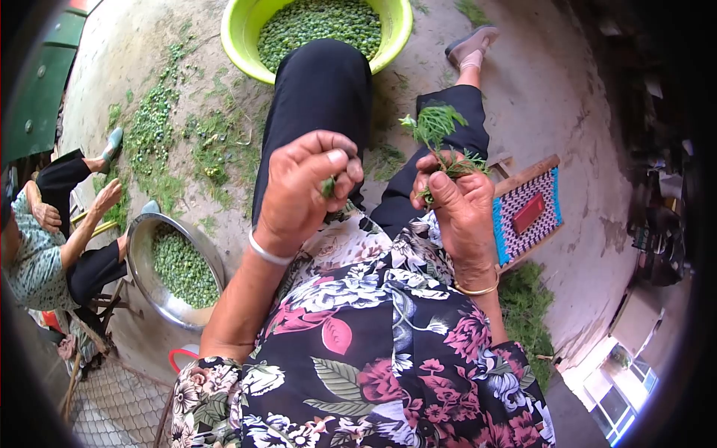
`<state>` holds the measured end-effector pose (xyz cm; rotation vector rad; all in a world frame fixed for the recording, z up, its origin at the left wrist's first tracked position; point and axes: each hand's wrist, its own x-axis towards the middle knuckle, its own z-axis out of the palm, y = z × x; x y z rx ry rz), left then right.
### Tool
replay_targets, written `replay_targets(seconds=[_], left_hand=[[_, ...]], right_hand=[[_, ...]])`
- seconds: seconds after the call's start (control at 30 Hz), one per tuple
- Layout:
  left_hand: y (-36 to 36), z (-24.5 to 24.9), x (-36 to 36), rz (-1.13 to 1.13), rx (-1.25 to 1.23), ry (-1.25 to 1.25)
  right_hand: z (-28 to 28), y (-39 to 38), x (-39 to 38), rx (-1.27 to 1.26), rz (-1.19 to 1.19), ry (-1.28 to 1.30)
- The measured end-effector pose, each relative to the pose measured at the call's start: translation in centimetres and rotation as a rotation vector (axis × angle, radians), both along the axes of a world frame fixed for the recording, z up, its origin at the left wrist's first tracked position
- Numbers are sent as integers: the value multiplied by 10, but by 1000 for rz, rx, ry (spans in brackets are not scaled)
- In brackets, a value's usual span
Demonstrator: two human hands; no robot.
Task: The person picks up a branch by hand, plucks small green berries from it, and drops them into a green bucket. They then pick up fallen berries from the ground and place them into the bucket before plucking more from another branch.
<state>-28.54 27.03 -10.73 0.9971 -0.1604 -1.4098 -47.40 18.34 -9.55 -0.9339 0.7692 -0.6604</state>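
Observation:
My left hand [302, 187], with a silvery bangle at the wrist, is raised in front of my dark trousers, its fingers curled round a small green piece [328, 187]. To the right, my right hand [461, 205], with a gold-coloured bangle, pinches a leafy green sprig [435, 125] whose fronds stick up above the fingers. The two hands are apart. Beyond my knee stands a yellow-green basin [240, 37] holding many small round green pieces, partly hidden by the knee.
At the left a seated person [37, 257] has both hands raised near a metal basin [138, 257] of green pieces. Loose greenery [224, 149] litters the floor. On my right are a woven-topped stool [549, 196] with a red object [528, 213] and a green leafy heap [523, 306].

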Motion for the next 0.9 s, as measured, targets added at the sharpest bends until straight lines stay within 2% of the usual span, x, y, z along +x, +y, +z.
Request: replay_targets(seconds=[0.13, 0.2, 0.27, 0.37, 0.47, 0.57, 0.6, 0.7, 0.73, 0.8, 0.9], left_hand=[[37, 3, -37, -60, 240, -642], [50, -10, -42, -41, 44, -998], [50, -8, -41, -22, 55, -1049], [48, -27, -34, 17, -86, -1344], [38, -12, -29, -120, 22, -1034], [19, 6, -14, -71, 124, -390], [13, 6, -8, -54, 46, -254], [-4, 20, -4, -84, -88, -97], [-5, 24, -6, -81, -88, -98], [-7, 28, -10, -290, -96, -178], [-9, 28, -21, -289, -57, -171]], right_hand=[[-6, -1, -3, -29, 16, 18], [-7, 2, -1, -29, 36, 16], [-2, 4, 5, -17, 14, -24], [-4, 5, 5, -5, 54, -52], [-2, 7, 5, 0, 48, -59], [2, 7, 4, -199, 99, 66], [4, 7, 2, -201, 96, 67], [6, 7, -1, -305, 108, 107], [6, 7, -1, -318, 118, 111], [5, 5, -2, -327, 128, 118], [7, 5, -5, -404, 163, 206]])
